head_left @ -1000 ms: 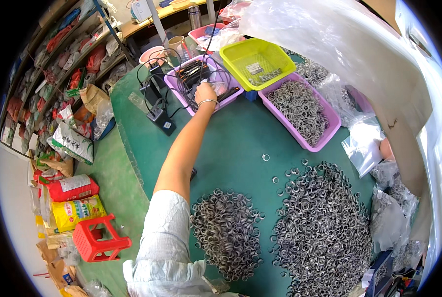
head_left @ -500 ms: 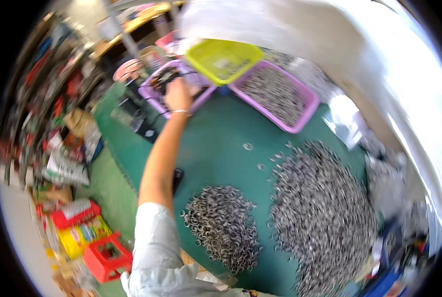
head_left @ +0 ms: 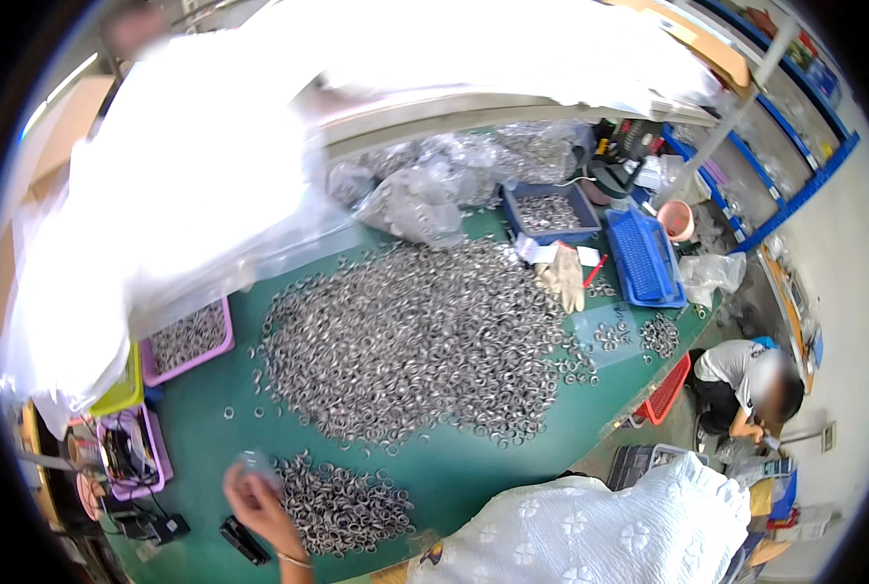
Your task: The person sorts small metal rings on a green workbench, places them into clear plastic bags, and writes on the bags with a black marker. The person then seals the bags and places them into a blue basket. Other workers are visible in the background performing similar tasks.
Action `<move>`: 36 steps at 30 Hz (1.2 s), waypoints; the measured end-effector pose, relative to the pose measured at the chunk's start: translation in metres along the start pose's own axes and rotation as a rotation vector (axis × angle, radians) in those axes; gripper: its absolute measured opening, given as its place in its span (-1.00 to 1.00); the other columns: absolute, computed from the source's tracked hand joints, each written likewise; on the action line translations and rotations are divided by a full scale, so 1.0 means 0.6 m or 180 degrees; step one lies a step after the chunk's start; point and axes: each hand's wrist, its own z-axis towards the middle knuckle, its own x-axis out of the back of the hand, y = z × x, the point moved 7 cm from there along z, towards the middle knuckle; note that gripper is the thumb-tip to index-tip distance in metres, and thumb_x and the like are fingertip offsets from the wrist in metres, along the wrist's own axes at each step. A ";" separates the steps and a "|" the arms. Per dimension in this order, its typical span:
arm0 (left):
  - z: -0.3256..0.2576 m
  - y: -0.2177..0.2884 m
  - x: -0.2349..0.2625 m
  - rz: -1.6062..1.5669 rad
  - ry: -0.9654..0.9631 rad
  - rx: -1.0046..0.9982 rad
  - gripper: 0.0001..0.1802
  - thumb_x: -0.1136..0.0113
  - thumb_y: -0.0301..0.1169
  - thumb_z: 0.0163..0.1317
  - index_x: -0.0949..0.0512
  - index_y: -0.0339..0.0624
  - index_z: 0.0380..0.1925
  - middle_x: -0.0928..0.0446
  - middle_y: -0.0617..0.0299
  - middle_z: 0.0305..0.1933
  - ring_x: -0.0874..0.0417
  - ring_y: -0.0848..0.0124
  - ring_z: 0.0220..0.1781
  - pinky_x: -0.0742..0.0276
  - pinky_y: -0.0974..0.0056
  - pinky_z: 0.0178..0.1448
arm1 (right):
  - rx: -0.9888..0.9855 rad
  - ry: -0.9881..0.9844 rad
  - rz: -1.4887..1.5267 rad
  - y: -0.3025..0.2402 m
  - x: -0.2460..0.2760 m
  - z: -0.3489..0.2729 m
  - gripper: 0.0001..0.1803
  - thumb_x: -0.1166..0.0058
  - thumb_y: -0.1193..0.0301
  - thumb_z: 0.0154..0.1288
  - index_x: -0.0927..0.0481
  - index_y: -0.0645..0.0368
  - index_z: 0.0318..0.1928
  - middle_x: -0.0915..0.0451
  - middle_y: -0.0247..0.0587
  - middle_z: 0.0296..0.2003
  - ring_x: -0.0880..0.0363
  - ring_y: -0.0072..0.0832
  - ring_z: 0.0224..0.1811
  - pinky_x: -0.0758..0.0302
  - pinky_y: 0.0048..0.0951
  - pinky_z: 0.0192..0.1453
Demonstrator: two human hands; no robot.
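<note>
My left hand (head_left: 259, 504), with a bracelet at the wrist, hovers at the lower left of the green table (head_left: 196, 414). Its fingers are closed around a small clear plastic piece (head_left: 255, 461), too blurred to name exactly. Right beside the hand lies a small pile of metal rings (head_left: 347, 508). A much larger pile of the same kind of rings (head_left: 415, 341) covers the middle of the table. Left of my hand rests a black handheld device (head_left: 244, 541). My right hand does not show.
Purple baskets, one with cables (head_left: 165, 450) and one with rings (head_left: 228, 334), stand at left beside a yellow-green basket (head_left: 123, 394). Blue baskets (head_left: 644, 258), a glove (head_left: 563, 277) and plastic bags (head_left: 415, 204) lie toward the back. Another person (head_left: 746, 384) crouches at right.
My left hand has come out of the purple basket with cables and back toward the small ring pile, now with a clear plastic piece. The view has swung to the right.
</note>
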 end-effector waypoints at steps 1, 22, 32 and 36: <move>-0.035 -0.005 -0.033 -0.0139 -0.0290 0.0071 -0.76 0.03 -0.47 0.29 -0.38 -0.22 -0.05 -0.33 0.36 -0.53 -0.28 0.64 -0.61 -0.18 0.55 -0.61 | -0.0065 -0.0026 -0.0005 0.020 -0.010 -0.002 -0.64 -0.01 0.23 0.12 -0.52 0.00 -0.05 -0.48 0.03 -0.16 -0.57 -0.10 -0.25 -0.53 -0.18 -0.25; -0.463 -0.065 -0.383 -0.0939 -0.2385 0.1227 -0.55 0.08 -0.66 0.18 -0.24 -0.30 0.12 -0.46 0.22 -0.28 -0.46 0.59 -0.49 -0.32 0.54 -0.53 | 0.1929 -0.0597 -0.1265 0.023 -0.004 0.151 -0.53 -0.01 0.13 0.10 -0.46 -0.04 0.04 -0.40 0.15 -0.04 -0.56 -0.04 -0.17 -0.51 -0.09 -0.19; -0.583 -0.079 -0.479 -0.1849 -0.2423 0.1419 -0.57 0.04 -0.63 0.16 -0.33 -0.30 0.08 -0.49 0.19 -0.25 -0.37 0.64 -0.49 -0.25 0.57 -0.54 | 0.2694 0.0172 -0.1142 0.022 -0.097 0.137 -0.65 0.00 0.23 0.14 -0.48 0.19 -0.13 -0.48 0.05 -0.21 -0.58 -0.07 -0.34 -0.52 -0.12 -0.34; -0.597 -0.099 -0.505 -0.1305 -0.2223 0.1188 -0.64 0.05 -0.63 0.18 -0.39 -0.33 0.02 -0.51 0.21 -0.31 -0.36 0.65 -0.54 -0.25 0.57 -0.55 | 0.2781 0.0225 -0.1062 0.061 -0.117 0.156 -0.48 -0.09 0.17 0.06 -0.39 0.17 0.01 -0.50 0.07 -0.18 -0.58 -0.06 -0.34 -0.51 -0.11 -0.34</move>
